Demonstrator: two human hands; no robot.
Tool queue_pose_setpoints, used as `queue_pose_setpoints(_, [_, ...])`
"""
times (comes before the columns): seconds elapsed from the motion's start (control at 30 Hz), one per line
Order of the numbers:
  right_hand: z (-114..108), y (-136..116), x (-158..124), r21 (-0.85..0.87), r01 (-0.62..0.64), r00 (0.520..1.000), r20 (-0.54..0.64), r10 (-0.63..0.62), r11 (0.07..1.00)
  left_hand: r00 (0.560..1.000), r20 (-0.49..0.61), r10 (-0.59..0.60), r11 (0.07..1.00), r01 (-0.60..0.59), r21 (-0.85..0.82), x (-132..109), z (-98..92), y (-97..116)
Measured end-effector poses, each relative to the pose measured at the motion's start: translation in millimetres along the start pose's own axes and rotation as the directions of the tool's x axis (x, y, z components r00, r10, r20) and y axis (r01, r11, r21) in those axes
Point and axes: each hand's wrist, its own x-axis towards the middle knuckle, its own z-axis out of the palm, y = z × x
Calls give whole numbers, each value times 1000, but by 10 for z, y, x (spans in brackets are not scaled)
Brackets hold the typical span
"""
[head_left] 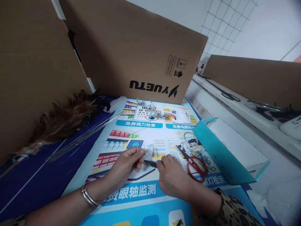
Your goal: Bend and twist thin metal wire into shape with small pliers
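Note:
My left hand (125, 166), with a silver bangle at the wrist, pinches a small piece of thin wire (149, 152) between thumb and fingers. Facing it, my right hand (172, 177) is closed on a small dark tool (150, 163) whose tip meets the wire. Both hands rest on a printed poster (131, 194) with blue banners. Red-handled scissors (195, 166) lie just right of my right hand. A heap of small wire pieces (152, 110) sits at the poster's far edge.
A teal box (225, 150) stands open to the right, wire rings beside it. Large cardboard sheets (131, 47) wall off the back and left. A brown feather duster (63, 119) and long thin rods (89, 135) lie on the blue cloth at left. A white ledge at right carries dark scissors (225, 93).

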Motion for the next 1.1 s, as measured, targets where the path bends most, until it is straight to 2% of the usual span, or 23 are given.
queue_pose_setpoints(0.13, [66, -18, -6, -19, -22, 999, -29, 21, 1000, 1000, -19, 3, 1000, -2, 16, -9, 9, 18])
queue_pose_setpoints(0.27, [160, -7, 16, -17, -95, 995, -40, 94, 995, 999, -33, -4, 1000, 4, -8, -9, 3, 16])
queue_pose_setpoints(0.4, [140, 43, 23, 8, -124, 992, -13, 124, 992, 999, -33, -9, 1000, 8, -22, -4, -24, -2])
queue_pose_setpoints(0.5, [40, 83, 17, 83, -165, 986, 11, 165, 983, 999, -46, -16, 1000, 15, -27, 4, -46, -16])
queue_pose_setpoints(0.6, [-49, 113, 17, 227, -170, 985, 26, 169, 959, 999, -39, -12, 999, 11, -31, 11, -55, -26])
queue_pose_setpoints(0.83, [-84, 180, 39, 533, -138, 987, 8, 158, 835, 1000, 4, 17, 999, -17, -41, 9, -60, -24])
queue_pose_setpoints(0.97, [-87, 180, 45, 590, -114, 991, 13, 131, 799, 1000, 13, 6, 999, -6, -41, 9, -74, -24])
queue_pose_setpoints(1.1, [-90, 156, 48, 587, -105, 993, 13, 120, 803, 1000, 27, 0, 999, 1, -40, 8, -82, -30])
